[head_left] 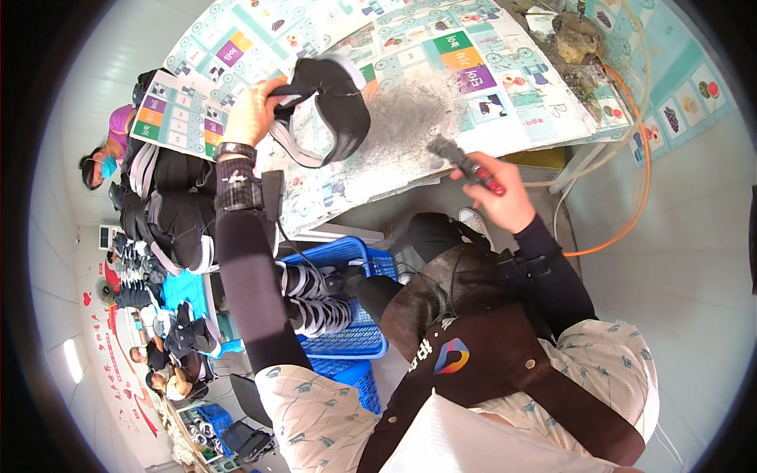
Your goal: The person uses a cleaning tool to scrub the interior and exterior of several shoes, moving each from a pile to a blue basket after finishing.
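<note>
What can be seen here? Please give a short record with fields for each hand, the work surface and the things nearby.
left hand: left hand grips a black shoe upper with white trim, lifted above the table
right hand: right hand holds a dark slim hand tool with a red grip
surface: table covered with printed picture sheets, grey dust patch in the middle
below: blue plastic crate holding more black-and-white uppers
background: another person in a face mask at the left

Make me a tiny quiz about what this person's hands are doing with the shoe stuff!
1. True or false: the left hand holds a black shoe upper.
2. Which does the right hand grip? A) a red-handled tool B) a cup C) a phone
3. Fill in: shoe uppers lie in a ____ plastic basket.

Key: 1 true; 2 A; 3 blue
</note>
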Demonstrator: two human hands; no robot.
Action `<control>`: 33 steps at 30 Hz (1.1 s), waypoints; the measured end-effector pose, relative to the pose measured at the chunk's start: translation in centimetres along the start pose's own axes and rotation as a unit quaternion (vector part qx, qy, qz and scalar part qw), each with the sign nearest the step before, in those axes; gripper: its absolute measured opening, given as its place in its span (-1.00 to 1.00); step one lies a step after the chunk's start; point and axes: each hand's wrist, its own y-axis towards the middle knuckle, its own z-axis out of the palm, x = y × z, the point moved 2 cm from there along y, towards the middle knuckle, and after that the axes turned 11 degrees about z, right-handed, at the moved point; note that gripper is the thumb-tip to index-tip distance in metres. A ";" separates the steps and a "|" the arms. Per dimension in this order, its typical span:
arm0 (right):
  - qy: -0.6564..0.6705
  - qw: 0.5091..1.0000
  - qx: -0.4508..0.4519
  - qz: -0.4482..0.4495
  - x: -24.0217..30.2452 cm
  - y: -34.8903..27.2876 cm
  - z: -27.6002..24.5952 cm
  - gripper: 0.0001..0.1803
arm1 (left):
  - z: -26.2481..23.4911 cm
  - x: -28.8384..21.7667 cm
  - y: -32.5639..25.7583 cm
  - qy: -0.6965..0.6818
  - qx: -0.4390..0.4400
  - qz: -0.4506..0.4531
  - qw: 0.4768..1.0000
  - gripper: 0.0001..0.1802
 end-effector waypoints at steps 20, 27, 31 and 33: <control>0.012 0.996 0.084 -0.043 0.6 1.2 0.2 -0.75 | 5.0 -2.4 1.3 -0.118 0.091 0.027 0.988 -0.75; -0.015 0.997 0.080 -0.012 0.4 0.7 0.2 -0.79 | 5.4 -1.9 0.7 -0.121 0.088 0.005 0.989 -0.74; -0.035 0.996 0.080 0.010 -0.1 0.6 0.5 -0.79 | 5.4 -2.0 0.5 -0.112 0.097 0.005 0.989 -0.72; 0.025 0.998 0.032 0.038 -0.7 0.9 0.2 -0.82 | 5.6 -2.1 0.6 -0.126 0.109 -0.004 0.986 -0.71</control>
